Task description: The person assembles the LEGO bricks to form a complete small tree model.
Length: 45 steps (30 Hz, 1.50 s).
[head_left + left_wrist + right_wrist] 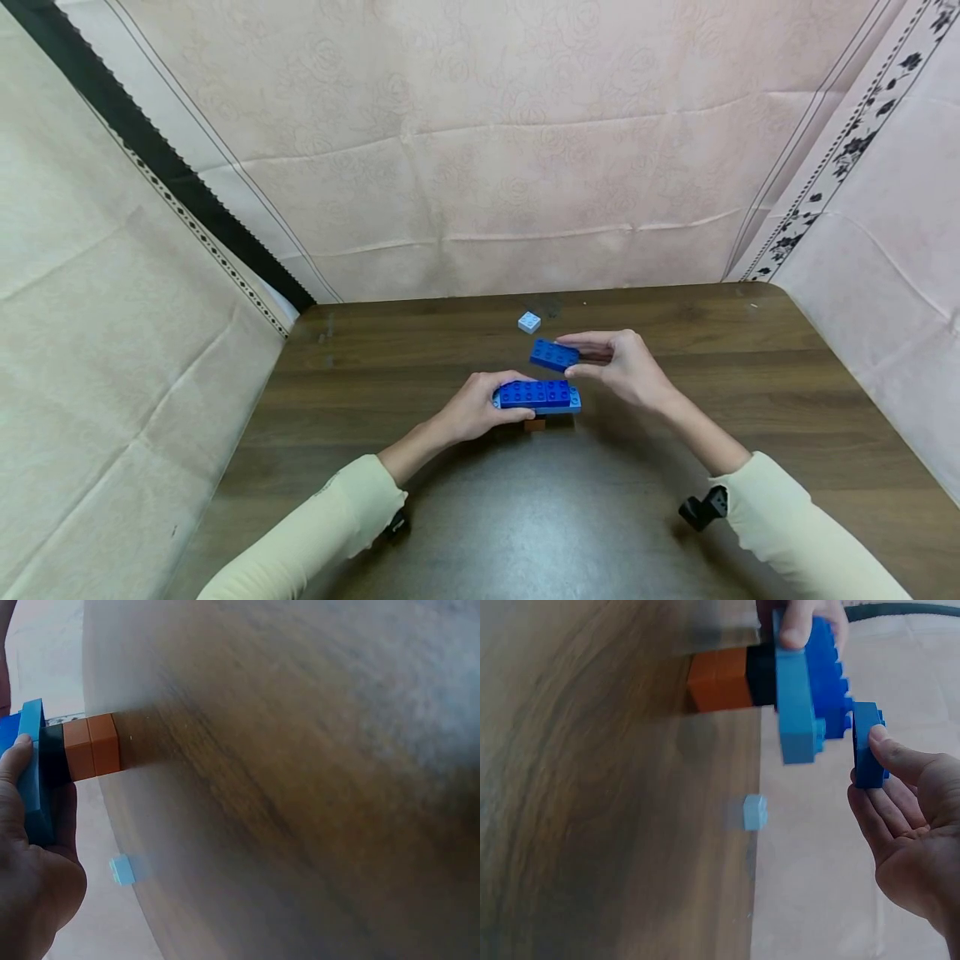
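Observation:
A toy-brick stack stands on the table, with orange bricks (91, 746) at its foot and a black brick (763, 675) above them. Across its top lies a wider light blue layer (796, 709), capped by dark blue bricks (534, 393) with studs up. My left hand (480, 406) grips the left end of these upper layers, thumb along the near side. Between thumb and fingers, my right hand (626, 367) pinches a loose dark blue brick (553, 355), tilted and held just above and beyond the stack. In the right wrist view this brick is close over the stack's studs.
A small light blue brick (529, 322) lies near the far edge of the brown wooden table (390, 342), behind the stack. Pale patterned cloth (487, 167) hangs beyond the table and along both sides.

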### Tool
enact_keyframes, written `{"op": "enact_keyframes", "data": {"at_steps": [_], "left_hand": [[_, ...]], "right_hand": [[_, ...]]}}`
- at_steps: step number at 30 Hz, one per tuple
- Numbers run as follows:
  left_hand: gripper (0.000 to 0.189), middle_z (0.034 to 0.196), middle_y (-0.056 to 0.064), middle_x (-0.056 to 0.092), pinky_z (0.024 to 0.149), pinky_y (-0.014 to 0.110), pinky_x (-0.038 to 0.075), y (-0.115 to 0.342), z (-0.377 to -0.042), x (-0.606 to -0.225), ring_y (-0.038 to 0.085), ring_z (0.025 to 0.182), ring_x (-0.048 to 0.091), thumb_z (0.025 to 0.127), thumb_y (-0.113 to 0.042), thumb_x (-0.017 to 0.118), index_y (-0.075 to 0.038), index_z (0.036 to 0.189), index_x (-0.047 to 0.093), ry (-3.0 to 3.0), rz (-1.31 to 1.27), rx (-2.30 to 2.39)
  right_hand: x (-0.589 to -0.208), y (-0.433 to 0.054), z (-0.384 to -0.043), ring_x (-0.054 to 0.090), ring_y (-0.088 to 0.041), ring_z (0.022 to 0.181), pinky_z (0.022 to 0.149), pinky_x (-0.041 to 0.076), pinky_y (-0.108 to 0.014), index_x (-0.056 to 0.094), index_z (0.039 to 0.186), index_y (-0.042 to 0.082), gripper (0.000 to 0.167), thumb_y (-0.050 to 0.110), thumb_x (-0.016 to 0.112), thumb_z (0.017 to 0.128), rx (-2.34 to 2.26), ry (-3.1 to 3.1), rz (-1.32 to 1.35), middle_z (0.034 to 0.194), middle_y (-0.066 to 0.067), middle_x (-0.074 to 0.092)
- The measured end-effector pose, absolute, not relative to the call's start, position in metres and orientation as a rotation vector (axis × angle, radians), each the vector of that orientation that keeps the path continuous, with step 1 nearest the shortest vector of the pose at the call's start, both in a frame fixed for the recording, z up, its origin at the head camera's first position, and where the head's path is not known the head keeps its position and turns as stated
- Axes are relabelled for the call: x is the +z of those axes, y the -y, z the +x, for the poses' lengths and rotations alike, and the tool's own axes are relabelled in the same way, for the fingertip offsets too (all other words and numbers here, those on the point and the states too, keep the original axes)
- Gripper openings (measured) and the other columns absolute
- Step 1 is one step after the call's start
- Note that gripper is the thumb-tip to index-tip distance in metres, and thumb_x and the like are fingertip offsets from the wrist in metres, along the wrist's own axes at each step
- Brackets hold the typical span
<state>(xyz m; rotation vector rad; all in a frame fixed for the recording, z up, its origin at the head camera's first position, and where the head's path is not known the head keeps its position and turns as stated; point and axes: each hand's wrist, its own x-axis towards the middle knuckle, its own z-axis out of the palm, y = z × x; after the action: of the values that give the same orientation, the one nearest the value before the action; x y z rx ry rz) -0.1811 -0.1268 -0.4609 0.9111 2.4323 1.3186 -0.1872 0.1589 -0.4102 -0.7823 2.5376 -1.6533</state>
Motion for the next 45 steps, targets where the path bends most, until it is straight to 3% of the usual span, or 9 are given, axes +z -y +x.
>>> {"op": "enact_keyframes", "data": {"at_steps": [8,14,22,38,45], "left_hand": [[0.053,0.137,0.010,0.070,0.106,0.041,0.054,0.126,-0.181,-0.460,0.021,0.124,0.068,0.099,-0.031,0.079,-0.006,0.144,0.063,-2.453,0.889,1.294],[0.055,0.136,0.008,0.071,0.106,0.037,0.054,0.126,-0.181,-0.462,0.018,0.124,0.068,0.099,-0.031,0.079,-0.006,0.146,0.062,-2.439,0.894,1.308],[0.053,0.132,0.007,0.073,0.103,0.034,0.056,0.126,-0.180,-0.464,0.016,0.119,0.071,0.099,-0.031,0.079,-0.007,0.143,0.063,-2.418,0.878,1.331],[0.049,0.128,0.006,0.074,0.099,0.031,0.057,0.127,-0.182,-0.464,0.013,0.116,0.072,0.099,-0.026,0.080,-0.005,0.140,0.065,-2.407,0.898,1.347],[0.048,0.126,0.009,0.075,0.098,0.032,0.058,0.127,-0.181,-0.464,0.016,0.115,0.073,0.099,-0.025,0.079,-0.004,0.140,0.065,-2.399,0.923,1.358]], "right_hand": [[-0.396,-0.148,-0.175,0.073,-0.027,0.117,0.096,0.059,-0.043,0.077,0.128,0.006,0.040,0.003,0.086,0.088,-1.625,-2.429,-0.880,0.126,-0.008,0.076],[-0.399,-0.143,-0.172,0.075,-0.025,0.112,0.094,0.060,-0.048,0.077,0.126,0.005,0.040,0.003,0.087,0.088,-1.569,-2.399,-0.929,0.123,-0.009,0.077],[-0.409,-0.142,-0.175,0.074,-0.028,0.114,0.093,0.060,-0.036,0.075,0.129,0.003,0.042,0.004,0.086,0.089,-1.543,-2.375,-0.936,0.125,-0.012,0.076],[-0.414,-0.144,-0.174,0.069,-0.030,0.124,0.098,0.059,-0.041,0.071,0.137,0.005,0.042,0.003,0.080,0.095,-1.585,-2.251,-0.912,0.136,-0.012,0.071],[-0.418,-0.144,-0.172,0.069,-0.027,0.124,0.098,0.058,-0.034,0.071,0.138,0.007,0.041,0.006,0.078,0.098,-1.602,-2.250,-0.895,0.136,-0.011,0.071]]}}
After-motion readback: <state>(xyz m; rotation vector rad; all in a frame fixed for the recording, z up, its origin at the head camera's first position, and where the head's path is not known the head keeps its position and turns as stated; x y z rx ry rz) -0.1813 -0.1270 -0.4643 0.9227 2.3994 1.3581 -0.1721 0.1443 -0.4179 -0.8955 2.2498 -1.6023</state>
